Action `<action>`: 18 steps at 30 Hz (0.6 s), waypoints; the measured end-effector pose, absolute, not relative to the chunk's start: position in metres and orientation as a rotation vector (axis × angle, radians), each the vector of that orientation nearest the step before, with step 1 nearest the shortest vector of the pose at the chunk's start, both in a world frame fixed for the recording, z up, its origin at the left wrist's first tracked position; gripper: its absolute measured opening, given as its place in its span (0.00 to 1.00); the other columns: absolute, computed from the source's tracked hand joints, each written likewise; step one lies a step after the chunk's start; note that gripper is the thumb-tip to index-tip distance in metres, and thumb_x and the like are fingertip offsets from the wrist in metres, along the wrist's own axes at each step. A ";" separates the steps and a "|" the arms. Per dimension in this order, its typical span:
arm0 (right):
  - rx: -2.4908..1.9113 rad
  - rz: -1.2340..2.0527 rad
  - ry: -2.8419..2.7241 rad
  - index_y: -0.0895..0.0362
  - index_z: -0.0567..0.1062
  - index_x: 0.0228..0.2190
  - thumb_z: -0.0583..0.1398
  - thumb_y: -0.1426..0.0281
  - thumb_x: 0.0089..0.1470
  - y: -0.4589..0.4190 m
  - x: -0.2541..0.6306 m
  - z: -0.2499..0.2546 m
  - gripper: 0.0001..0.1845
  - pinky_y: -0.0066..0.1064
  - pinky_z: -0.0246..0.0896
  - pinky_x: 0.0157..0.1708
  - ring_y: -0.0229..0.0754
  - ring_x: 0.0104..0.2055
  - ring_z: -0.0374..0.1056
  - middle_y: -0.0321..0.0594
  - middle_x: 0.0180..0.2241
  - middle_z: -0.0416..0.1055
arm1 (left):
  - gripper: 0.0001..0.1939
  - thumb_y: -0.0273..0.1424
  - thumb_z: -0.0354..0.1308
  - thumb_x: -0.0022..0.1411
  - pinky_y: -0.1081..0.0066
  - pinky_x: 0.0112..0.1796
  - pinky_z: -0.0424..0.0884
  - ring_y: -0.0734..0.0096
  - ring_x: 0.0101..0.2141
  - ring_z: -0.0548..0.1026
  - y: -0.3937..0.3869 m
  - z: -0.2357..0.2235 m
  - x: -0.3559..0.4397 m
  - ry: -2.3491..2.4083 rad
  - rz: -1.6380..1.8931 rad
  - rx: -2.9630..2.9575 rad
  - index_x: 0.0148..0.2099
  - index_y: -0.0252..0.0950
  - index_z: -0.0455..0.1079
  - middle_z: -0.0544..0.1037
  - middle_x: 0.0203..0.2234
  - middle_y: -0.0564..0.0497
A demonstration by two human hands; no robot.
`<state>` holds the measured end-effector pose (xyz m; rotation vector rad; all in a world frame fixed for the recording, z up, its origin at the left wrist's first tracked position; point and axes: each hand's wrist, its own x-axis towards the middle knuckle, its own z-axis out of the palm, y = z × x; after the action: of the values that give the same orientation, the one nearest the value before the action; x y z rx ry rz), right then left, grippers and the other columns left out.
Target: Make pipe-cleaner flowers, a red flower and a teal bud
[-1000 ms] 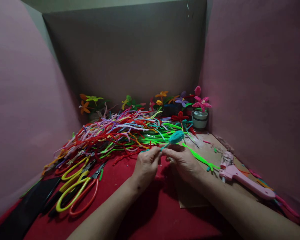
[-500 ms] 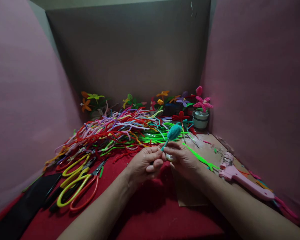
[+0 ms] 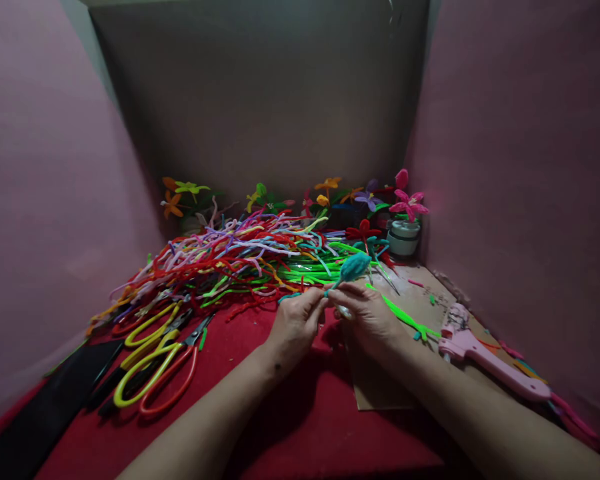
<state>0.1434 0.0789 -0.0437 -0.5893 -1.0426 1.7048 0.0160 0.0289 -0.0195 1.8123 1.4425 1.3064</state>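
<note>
A teal pipe-cleaner flower bud [image 3: 355, 267] points up and to the right above the red cloth. My right hand [image 3: 367, 317] is closed on its thin stem just below the bud. Beside it, my left hand [image 3: 299, 321] pinches a teal pipe cleaner [image 3: 287, 297], whose free end sticks out to the left past my knuckles. Both sets of fingertips almost meet at the stem, so the exact join there is hidden. Something pale and shiny [image 3: 344, 312] shows under my right fingers; its kind is unclear.
A heap of coloured pipe cleaners [image 3: 230, 253] lies behind my hands. Scissors with yellow and red handles [image 3: 167, 387] rest at left. A pink glue gun [image 3: 495, 367] lies on cardboard [image 3: 380, 387] at right. Finished pipe-cleaner flowers [image 3: 409, 203] stand along the back.
My left hand loosened and turned with fingers showing half a second ago, and now pinches again with the pipe cleaner's end out to the left. The bud tipped upright, then leaned right again.
</note>
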 end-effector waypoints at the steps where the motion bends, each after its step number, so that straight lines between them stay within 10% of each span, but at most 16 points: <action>1: -0.589 1.694 -1.075 0.57 0.77 0.25 0.69 0.69 0.38 0.079 0.144 -0.044 0.08 0.28 0.54 0.27 0.35 0.26 0.63 0.36 0.25 0.73 | 0.15 0.33 0.50 0.60 0.78 0.22 0.58 0.81 0.16 0.61 0.029 -0.020 0.016 1.437 1.296 1.786 0.22 0.35 0.63 0.64 0.14 0.57; 18: -0.442 1.816 -1.130 0.55 0.78 0.28 0.62 0.69 0.44 0.071 0.144 -0.030 0.05 0.30 0.56 0.32 0.37 0.26 0.63 0.36 0.23 0.71 | 0.10 0.35 0.57 0.57 0.84 0.11 0.47 0.89 0.10 0.45 0.031 -0.018 0.003 0.714 1.067 0.927 0.31 0.32 0.67 0.58 0.14 0.61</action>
<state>0.1440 0.0712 -0.0296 -0.4420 -1.1298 1.8158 0.0034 0.0313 -0.0177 0.9272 0.7138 1.0669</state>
